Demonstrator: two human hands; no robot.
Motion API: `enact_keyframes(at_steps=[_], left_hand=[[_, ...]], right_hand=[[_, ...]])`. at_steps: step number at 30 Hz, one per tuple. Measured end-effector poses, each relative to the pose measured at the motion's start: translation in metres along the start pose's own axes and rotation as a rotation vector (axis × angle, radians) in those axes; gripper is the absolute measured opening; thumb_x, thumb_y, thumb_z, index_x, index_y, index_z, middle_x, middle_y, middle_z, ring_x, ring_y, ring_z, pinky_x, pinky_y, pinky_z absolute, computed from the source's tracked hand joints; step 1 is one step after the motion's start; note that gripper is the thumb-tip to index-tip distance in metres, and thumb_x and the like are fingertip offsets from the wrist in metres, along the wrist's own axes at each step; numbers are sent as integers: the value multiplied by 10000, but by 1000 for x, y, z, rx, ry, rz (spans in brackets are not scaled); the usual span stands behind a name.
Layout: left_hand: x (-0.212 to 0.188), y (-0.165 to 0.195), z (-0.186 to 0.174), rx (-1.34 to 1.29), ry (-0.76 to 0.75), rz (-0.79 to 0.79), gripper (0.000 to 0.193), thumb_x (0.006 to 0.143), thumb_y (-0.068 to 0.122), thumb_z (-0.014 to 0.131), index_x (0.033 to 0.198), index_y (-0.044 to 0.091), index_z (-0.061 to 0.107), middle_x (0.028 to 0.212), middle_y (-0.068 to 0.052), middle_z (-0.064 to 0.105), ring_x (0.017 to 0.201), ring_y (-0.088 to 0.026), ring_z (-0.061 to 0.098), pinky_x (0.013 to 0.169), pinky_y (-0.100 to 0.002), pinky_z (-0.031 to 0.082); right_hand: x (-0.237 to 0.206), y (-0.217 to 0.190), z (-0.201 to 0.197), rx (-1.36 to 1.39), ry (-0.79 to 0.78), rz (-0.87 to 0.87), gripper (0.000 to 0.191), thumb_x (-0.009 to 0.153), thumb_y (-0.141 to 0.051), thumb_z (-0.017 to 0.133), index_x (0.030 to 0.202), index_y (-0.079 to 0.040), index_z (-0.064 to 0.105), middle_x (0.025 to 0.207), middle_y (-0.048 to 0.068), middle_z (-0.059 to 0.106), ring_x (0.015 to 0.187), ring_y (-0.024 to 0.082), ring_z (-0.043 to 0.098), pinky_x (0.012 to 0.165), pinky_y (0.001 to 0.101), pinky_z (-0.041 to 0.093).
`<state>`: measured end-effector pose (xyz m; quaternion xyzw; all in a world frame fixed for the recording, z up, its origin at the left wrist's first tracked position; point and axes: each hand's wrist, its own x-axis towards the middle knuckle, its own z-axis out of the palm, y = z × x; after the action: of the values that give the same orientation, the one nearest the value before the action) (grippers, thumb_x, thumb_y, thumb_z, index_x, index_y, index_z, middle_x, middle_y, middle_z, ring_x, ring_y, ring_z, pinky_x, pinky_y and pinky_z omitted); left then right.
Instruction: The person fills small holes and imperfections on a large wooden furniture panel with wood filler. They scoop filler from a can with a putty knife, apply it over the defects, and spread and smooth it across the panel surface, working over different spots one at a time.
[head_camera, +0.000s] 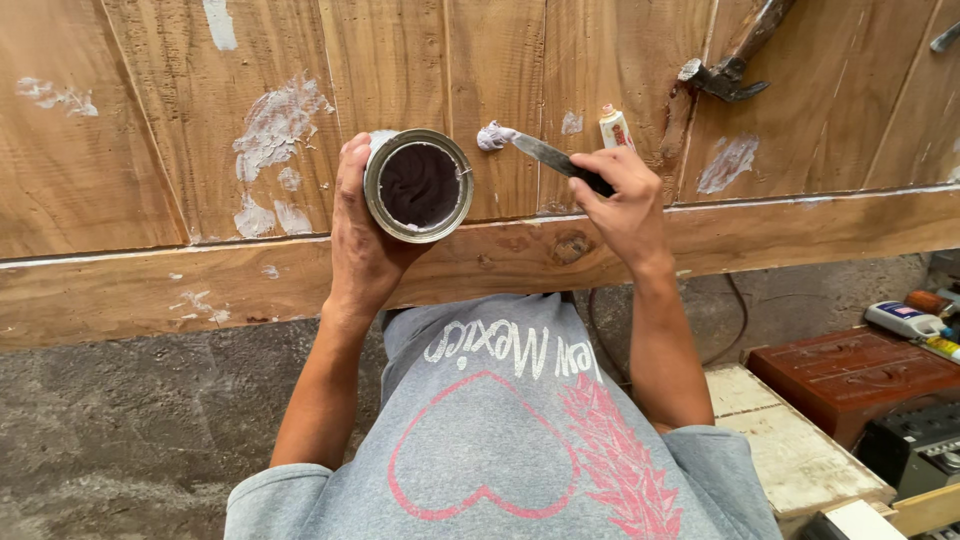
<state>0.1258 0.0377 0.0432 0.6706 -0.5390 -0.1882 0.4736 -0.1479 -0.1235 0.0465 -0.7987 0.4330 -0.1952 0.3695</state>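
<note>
My left hand (362, 240) grips a round metal tin (418, 186) with dark paste inside, held over the wooden panel (150, 170). My right hand (625, 205) holds a putty knife (535, 150) by its dark handle. The blade points left, and a lump of pale filler sits on its tip just right of the tin's rim. A small white tube (614, 127) stands up behind my right hand's fingers. Pale filler patches (275, 125) dot the wood around both hands.
A hammer (728, 72) lies on the panel at upper right. At lower right are a reddish-brown case (850, 375), a pale board (790, 450), dark equipment (915, 450) and small tubes (905, 320). A cable (735, 300) runs over the concrete floor (120, 440).
</note>
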Motion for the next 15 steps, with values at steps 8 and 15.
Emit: enact_keyframes(at_steps=[8, 15], left_hand=[[0, -2, -1, -8, 14, -20, 1124, 782, 166, 1011, 1592, 95, 236, 1583, -221, 394, 1504, -399, 436, 1271, -486, 408], [-1, -3, -1, -2, 10, -7, 1111, 802, 164, 1015, 1599, 104, 243, 1572, -176, 430, 1521, -386, 443, 1297, -481, 406]], right_hand=[[-19, 23, 44, -238, 97, -74, 353, 957, -71, 761, 1305, -55, 703, 1088, 117, 700, 912, 266, 716, 743, 386, 604], [-45, 27, 88, -425, 130, -50, 384, 1005, -66, 688, 1379, -155, 681, 1058, 111, 693, 872, 302, 707, 743, 431, 588]])
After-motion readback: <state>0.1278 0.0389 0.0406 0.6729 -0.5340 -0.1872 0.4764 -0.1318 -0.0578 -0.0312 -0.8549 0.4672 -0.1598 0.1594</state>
